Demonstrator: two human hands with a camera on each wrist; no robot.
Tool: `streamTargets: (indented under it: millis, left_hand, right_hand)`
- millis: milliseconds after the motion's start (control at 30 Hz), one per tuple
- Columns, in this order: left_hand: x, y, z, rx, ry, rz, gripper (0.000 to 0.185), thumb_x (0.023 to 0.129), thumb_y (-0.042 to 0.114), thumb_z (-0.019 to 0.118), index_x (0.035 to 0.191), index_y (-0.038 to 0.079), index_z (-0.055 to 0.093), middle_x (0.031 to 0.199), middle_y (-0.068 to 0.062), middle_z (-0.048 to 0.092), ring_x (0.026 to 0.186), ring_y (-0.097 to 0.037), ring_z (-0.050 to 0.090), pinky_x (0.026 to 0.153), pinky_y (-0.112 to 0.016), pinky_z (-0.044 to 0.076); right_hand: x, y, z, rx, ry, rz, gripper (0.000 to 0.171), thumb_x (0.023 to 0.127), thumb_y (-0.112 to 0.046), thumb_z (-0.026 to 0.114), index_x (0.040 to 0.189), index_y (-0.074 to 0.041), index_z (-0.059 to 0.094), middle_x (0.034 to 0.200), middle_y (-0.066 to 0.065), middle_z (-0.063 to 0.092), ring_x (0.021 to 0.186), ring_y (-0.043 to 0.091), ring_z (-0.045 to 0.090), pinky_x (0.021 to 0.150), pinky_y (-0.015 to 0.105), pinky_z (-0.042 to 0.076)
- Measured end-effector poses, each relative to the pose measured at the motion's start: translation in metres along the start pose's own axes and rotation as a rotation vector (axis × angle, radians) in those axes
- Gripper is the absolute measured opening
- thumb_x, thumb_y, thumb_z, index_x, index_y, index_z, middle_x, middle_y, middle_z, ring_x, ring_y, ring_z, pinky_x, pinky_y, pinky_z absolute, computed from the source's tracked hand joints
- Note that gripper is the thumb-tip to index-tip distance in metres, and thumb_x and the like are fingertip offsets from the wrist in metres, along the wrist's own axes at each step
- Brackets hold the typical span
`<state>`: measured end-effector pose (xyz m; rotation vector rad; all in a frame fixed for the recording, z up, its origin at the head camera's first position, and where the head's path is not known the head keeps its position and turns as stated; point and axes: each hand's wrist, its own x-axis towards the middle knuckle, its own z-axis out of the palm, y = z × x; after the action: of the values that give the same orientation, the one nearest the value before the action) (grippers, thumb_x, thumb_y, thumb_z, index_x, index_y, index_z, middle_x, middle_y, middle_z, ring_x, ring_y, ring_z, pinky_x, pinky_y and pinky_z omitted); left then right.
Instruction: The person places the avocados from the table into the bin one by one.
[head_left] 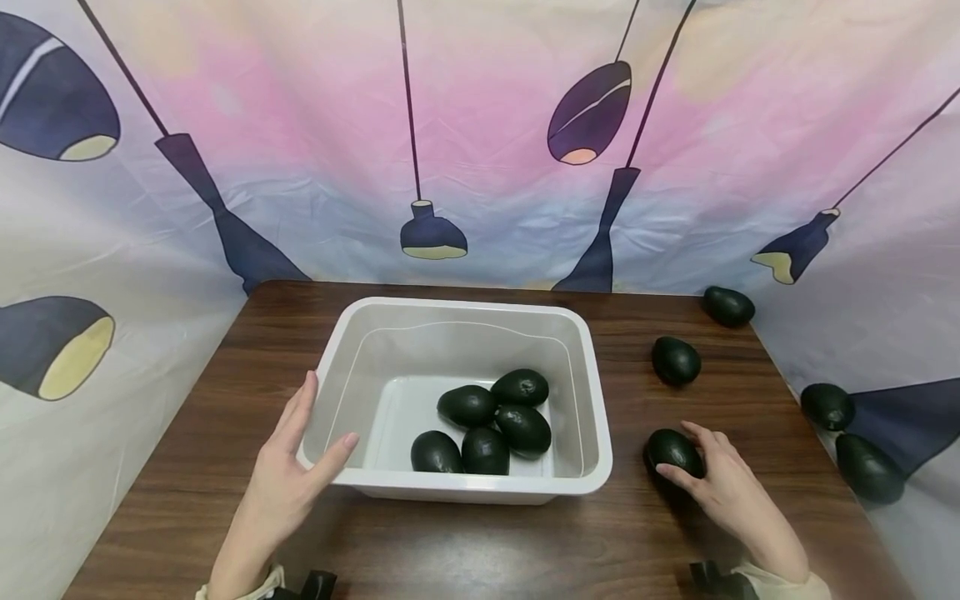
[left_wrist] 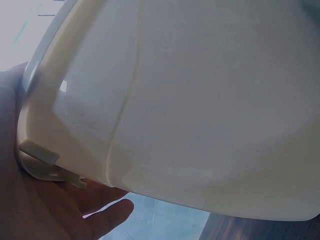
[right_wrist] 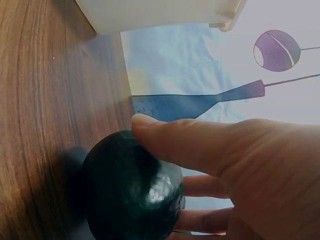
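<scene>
So, the dark green avocado (head_left: 671,448) in my right hand (head_left: 723,487) is just right of the white bin (head_left: 465,482), pinched between thumb and curved fingers; I cannot tell whether it touches the table (head_left: 465,550). I'd grip it round its widest part, snug without squeezing, as smooth skin could slip. My left hand (head_left: 281,475) lies against the bin's left end, fingers extended, thumb spread wide over the near corner, clasping nothing; light pressure there should steady it. Inside the bin five avocados (head_left: 524,431) cluster; right of it, two loose avocados (head_left: 677,361) lie toward the back and another pair (head_left: 870,469) farther out.
</scene>
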<state>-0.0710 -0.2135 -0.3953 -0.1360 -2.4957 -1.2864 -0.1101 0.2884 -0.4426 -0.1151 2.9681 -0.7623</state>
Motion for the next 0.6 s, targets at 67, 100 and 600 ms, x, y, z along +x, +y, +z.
streamTargets:
  millis: [67,100,600]
  left_hand:
    - [-0.0001,-0.0002,0.0,0.0,0.001,0.001,0.086,0.086,0.012,0.075,0.155,0.019,0.025,0.154,-0.009,0.033,0.132,-0.028,0.037,0.096,-0.005,0.025]
    - [-0.0003,-0.0004,0.0001,0.001,0.0,0.0,0.086,0.086,0.012,0.075,0.155,0.021,0.025,0.154,-0.009,0.032,0.132,-0.027,0.037,0.096,-0.005,0.025]
    - [-0.0013,-0.0004,0.0004,-0.006,0.004,0.002,0.086,0.086,0.012,0.074,0.155,0.024,0.024,0.154,-0.008,0.033,0.131,-0.019,0.037,0.096,-0.005,0.026]
  right_hand:
    - [0.0,-0.0002,0.0002,-0.003,0.004,-0.004,0.085,0.087,-0.052,0.068,0.14,0.007,0.038,0.123,0.027,0.049,0.11,0.043,0.05,0.088,0.059,0.042]
    - [0.0,-0.0003,0.0002,-0.004,0.005,-0.004,0.085,0.087,-0.051,0.068,0.14,0.007,0.039,0.124,0.027,0.048,0.11,0.043,0.05,0.088,0.059,0.042]
    - [0.0006,-0.0043,-0.0034,-0.009,0.022,-0.03,0.071,0.089,-0.038,0.07,0.138,0.006,0.043,0.121,0.027,0.051,0.111,0.044,0.05,0.088,0.059,0.042]
